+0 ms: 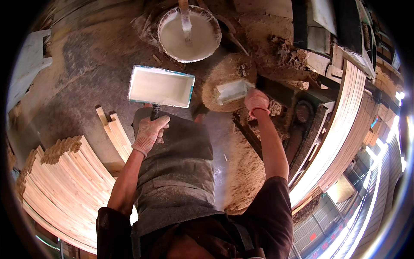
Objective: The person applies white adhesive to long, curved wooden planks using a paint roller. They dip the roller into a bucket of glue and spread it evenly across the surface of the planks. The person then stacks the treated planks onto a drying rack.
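Note:
My left hand [151, 131], in a pale knit glove, is closed around the black handle [155, 112] of a shallow rectangular tray [192, 90]. The tray has blue, white-smeared edges, and a smooth off-white layer covers its inside. To the right, my gloved right hand [257, 102] is closed at the end of a flat, white-coated rectangular tool [232, 91]. That tool is over a round, brown, dusty surface [210, 96]. The grip itself is partly hidden by my fingers.
Beyond the tray stands a round bucket [160, 39] of off-white liquid, with a coated wooden stick [185, 20] in it. Stacked wooden strips [73, 185] lie at left. More long boards [340, 129] and dark machinery [304, 112] stand at right. Sawdust [243, 172] covers the floor there.

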{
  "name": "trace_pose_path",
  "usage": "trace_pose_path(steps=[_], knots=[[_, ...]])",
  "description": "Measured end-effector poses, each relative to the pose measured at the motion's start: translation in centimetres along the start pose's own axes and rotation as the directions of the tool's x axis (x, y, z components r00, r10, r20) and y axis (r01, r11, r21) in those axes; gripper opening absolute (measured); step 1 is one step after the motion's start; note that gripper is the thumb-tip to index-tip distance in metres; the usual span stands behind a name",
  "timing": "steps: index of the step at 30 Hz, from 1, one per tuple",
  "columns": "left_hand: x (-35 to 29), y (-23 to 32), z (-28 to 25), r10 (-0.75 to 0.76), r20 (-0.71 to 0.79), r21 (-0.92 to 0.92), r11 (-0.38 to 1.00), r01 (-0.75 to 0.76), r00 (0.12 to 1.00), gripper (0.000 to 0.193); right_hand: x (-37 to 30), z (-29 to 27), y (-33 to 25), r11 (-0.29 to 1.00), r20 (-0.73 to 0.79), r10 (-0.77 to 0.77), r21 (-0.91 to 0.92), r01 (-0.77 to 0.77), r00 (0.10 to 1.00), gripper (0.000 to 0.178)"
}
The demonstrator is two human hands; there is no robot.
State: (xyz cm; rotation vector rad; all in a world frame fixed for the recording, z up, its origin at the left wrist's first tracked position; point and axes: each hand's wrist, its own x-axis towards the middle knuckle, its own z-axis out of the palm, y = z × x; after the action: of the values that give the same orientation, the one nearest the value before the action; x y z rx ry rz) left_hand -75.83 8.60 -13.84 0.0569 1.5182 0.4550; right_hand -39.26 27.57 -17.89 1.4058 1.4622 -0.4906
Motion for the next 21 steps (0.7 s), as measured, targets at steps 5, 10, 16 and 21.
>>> trace_pose_path(steps=[5,10,16,21], knots=[[-0.6,0.3,0.1,-0.011,0.02,-0.005,1.0,0.011,1.0,0.037,-0.7,4.5,-3.1,0.975,-0.261,-0.194,-0.158,0.156,0.946,0.022],[-0.7,0.2,0.1,-0.005,0.043,0.008,1.0,0.004,0.999,0.039,-0.1,5.0,-1.3,0.95,-0.241,-0.236,-0.262,0.171,0.941,0.022],[-0.6,0.2,-0.1,-0.017,0.052,0.034,0.999,0.016,0.998,0.039,0.3,3.8,-2.7,0.965,-0.337,-0.219,-0.21,0.154,0.916,0.018],[-0.5,0.6,0.1,-0.021,0.052,0.012,1.0,0.021,0.998,0.038,-4.4,4.2,-5.4,0.869,-0.155,-0.359,-0.414,0.27,0.92,0.027]])
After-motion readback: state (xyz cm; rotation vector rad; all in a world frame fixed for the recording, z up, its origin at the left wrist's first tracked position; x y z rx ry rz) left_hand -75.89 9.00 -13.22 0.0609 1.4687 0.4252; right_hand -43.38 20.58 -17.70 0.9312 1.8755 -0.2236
